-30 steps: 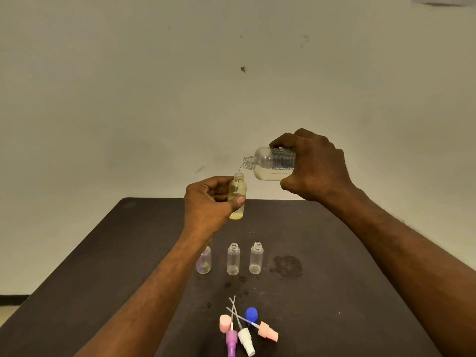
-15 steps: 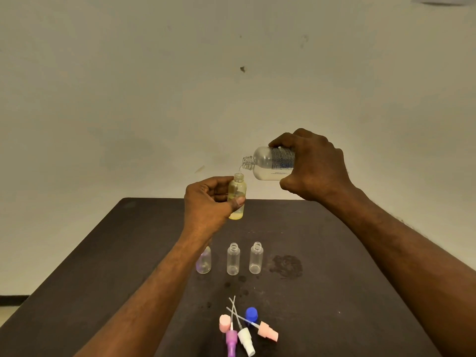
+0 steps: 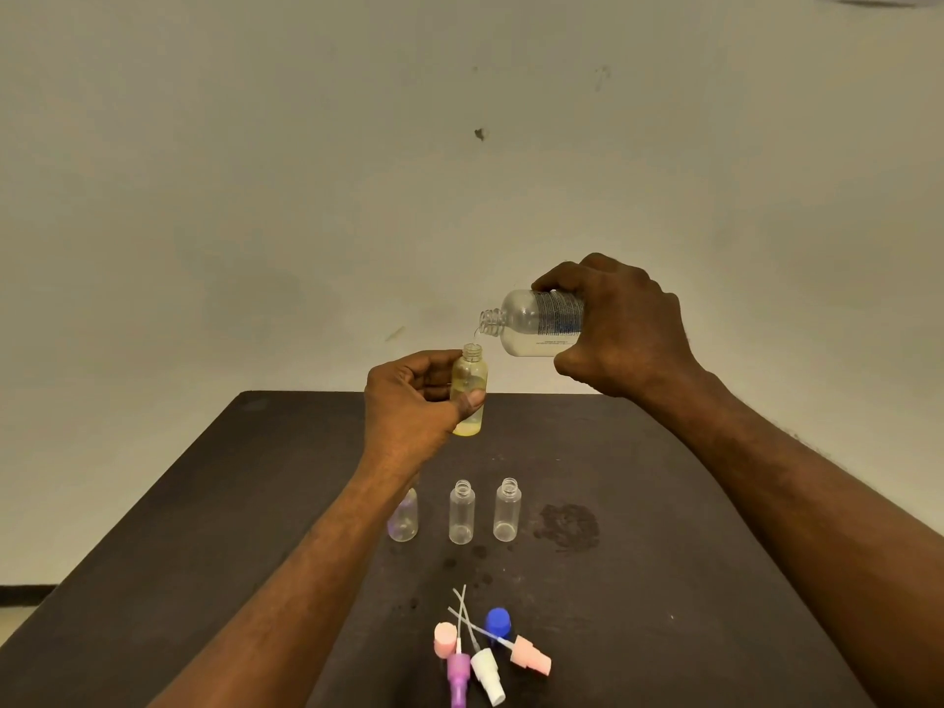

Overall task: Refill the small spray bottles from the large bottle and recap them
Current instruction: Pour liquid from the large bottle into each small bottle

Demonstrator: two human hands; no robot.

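Small bottle (image 3: 469, 388), yellowish liquid at the bottom, upright in mid-air above the far part of the table (image 3: 204, 503), left hand (image 3: 416, 401) grasping it with thumb and fingers. Large bottle (image 3: 536, 323) tipped sideways just above its mouth, right hand (image 3: 620, 327) wrapped around it. Three uncapped bottles (image 3: 462, 512) stand in a row on the table below; spray caps (image 3: 488, 656) lie at the near edge.

From my remote feed: two bare forearms in shot, no sleeves visible up to frame edge. No watch, no bracelet, no rings, no gloves on left hand (image 3: 414, 401) or right hand (image 3: 626, 332). Fine hair along right forearm. Short thumbnail shows on left hand.
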